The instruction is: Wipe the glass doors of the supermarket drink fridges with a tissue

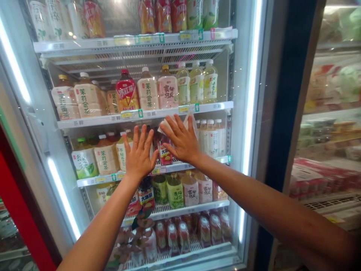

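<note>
My left hand lies flat with fingers spread against the glass door of a drinks fridge, level with the third shelf. My right hand is also flat on the glass, just to the right and slightly higher, pressing a white cloth or tissue against it. Behind the glass between my hands stands a small red-labelled bottle.
Inside the fridge, several wire shelves carry rows of bottled tea and juice. The door's right frame is lit by a white strip. Further right, a dark post separates another chilled cabinet. A red panel stands at the left.
</note>
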Tool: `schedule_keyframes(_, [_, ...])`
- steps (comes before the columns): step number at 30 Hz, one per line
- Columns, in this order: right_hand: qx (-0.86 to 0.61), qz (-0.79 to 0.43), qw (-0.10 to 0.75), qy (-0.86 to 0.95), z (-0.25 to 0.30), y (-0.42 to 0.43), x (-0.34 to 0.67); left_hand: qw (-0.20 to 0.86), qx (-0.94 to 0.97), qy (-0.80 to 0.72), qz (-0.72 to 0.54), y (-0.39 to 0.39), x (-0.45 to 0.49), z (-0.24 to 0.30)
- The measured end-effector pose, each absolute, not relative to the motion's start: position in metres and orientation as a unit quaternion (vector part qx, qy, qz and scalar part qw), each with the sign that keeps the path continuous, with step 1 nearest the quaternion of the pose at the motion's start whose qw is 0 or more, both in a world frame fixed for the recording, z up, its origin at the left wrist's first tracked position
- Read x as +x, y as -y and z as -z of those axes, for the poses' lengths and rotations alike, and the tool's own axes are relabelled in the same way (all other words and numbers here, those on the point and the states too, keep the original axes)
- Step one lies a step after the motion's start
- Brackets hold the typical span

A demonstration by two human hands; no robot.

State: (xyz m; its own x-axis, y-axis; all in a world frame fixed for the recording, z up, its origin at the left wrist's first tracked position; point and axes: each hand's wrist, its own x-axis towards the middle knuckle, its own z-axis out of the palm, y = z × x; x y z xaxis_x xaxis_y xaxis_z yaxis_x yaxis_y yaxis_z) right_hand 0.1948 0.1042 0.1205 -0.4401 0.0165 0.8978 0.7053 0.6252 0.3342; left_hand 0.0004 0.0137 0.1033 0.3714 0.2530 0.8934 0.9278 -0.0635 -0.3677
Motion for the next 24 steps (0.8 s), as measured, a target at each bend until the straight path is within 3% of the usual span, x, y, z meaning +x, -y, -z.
schedule_keyframes(4, [-0.267, 0.333, 0.541, 0.725, -0.156, -0.107, 0.183, 0.523, -0.641, 0.457, 0.327, -0.012, -0.002, -0.102])
schedule_keyframes(8, [-0.283, 0.305, 0.565, 0.712, -0.117, -0.099, 0.174, 0.515, -0.636, 0.463, 0.34, -0.011, -0.001, -0.1])
schedule_keyframes(12, [-0.277, 0.315, 0.54, 0.73, -0.085, -0.098, 0.184, 0.492, -0.635, 0.469, 0.367, -0.011, 0.0, -0.094])
schedule_keyframes(18, [-0.334, 0.311, 0.563, 0.689, -0.109, -0.11, 0.205, 0.496, -0.636, 0.465, 0.365, -0.012, -0.002, -0.094])
schedule_keyframes(24, [-0.301, 0.342, 0.513, 0.727, -0.058, -0.116, 0.229, 0.49, -0.637, 0.468, 0.367, -0.012, -0.003, -0.094])
